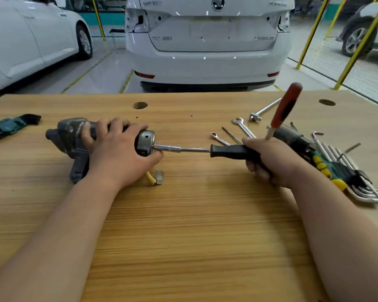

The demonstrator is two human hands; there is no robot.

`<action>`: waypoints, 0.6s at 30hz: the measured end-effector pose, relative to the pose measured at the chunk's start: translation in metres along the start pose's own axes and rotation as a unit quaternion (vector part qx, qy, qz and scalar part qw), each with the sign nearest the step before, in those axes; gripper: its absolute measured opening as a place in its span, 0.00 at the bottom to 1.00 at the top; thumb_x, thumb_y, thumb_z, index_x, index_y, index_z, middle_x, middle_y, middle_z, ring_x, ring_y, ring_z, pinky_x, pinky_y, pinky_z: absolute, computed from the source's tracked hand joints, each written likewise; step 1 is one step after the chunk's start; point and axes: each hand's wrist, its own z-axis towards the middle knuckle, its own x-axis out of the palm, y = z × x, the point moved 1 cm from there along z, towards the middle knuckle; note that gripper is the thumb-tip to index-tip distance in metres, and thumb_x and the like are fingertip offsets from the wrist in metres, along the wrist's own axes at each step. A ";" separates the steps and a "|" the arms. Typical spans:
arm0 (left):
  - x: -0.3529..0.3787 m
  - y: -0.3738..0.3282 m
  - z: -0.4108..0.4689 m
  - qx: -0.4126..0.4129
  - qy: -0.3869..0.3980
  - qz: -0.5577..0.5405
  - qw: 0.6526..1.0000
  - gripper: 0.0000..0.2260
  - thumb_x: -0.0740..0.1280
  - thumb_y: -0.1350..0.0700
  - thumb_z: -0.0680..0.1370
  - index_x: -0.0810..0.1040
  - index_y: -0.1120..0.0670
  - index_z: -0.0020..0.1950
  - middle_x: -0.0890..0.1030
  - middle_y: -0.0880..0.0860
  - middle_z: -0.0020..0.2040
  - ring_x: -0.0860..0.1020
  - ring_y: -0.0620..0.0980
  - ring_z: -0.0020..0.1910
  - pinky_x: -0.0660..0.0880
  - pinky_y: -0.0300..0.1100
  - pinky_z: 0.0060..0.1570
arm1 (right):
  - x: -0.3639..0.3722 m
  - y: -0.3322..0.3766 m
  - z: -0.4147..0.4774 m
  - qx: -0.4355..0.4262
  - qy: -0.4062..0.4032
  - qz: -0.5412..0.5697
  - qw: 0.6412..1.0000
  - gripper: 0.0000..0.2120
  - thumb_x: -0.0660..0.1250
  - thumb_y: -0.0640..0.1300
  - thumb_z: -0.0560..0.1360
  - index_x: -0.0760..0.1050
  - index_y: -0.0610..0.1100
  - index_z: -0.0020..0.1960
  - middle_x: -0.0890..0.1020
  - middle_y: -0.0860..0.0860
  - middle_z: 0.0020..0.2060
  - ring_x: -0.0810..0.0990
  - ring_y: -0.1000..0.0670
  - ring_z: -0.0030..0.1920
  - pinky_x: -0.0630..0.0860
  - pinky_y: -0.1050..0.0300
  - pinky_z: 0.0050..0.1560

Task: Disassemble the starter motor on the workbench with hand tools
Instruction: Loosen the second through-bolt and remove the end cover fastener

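**A:** What do we have around the job?

**B:** On the workbench, far left, we see a hex key set in a green holder. Right of centre lie an open-end spanner, a ring spanner and an extension bar. A second key set fans out near the right edge. A white car is parked beyond the far edge.

**A:** Anything in our way?

**B:** The left hand hides the middle of the starter motor. A red-handled screwdriver rises tilted from behind the right hand (we cannot tell whether that hand holds it). A yellow cable with a metal lug pokes out on the near side, under the left hand.

**A:** And the motor itself?

**B:** It lies left of centre on the bench, its long axis running left to right. The grey nose housing points left and the round end cap points right. Our left fingers are wrapped over its body, thumb beneath the cap.

**A:** The tool?

**B:** The right hand is clenched round the black handle of a nut driver. Its shaft lies nearly in line with the motor, and its socket tip meets the end cap.
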 end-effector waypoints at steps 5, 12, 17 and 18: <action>0.000 -0.002 -0.001 -0.009 -0.008 0.003 1.000 0.37 0.51 0.20 0.62 0.70 0.38 0.64 0.71 0.49 0.64 0.59 0.54 0.66 0.47 0.60 0.68 | -0.002 -0.006 0.009 -0.069 0.076 0.119 0.988 0.04 0.67 0.40 0.79 0.79 0.48 0.51 0.81 0.47 0.33 0.72 0.53 0.24 0.69 0.63 0.22; -0.006 -0.005 -0.001 -0.020 0.020 -0.004 1.000 0.37 0.53 0.21 0.63 0.71 0.40 0.65 0.71 0.50 0.64 0.58 0.54 0.65 0.49 0.61 0.69 | -0.001 -0.010 0.004 -0.110 0.049 0.082 0.989 0.12 0.71 0.38 0.75 0.79 0.55 0.48 0.81 0.51 0.32 0.77 0.54 0.27 0.73 0.64 0.28; -0.005 -0.004 -0.002 -0.024 0.022 0.000 0.999 0.35 0.53 0.22 0.64 0.72 0.39 0.64 0.72 0.49 0.62 0.59 0.53 0.64 0.48 0.60 0.68 | 0.001 -0.001 0.002 -0.046 0.031 0.009 0.998 0.10 0.62 0.56 0.81 0.80 0.54 0.52 0.86 0.51 0.38 0.81 0.52 0.28 0.77 0.63 0.31; -0.005 -0.004 -0.002 -0.025 0.023 -0.005 0.999 0.35 0.53 0.22 0.65 0.72 0.40 0.63 0.72 0.49 0.61 0.59 0.53 0.64 0.48 0.59 0.68 | 0.001 0.001 0.002 -0.035 0.035 0.003 0.999 0.15 0.59 0.59 0.81 0.81 0.53 0.51 0.86 0.49 0.36 0.80 0.51 0.27 0.76 0.62 0.31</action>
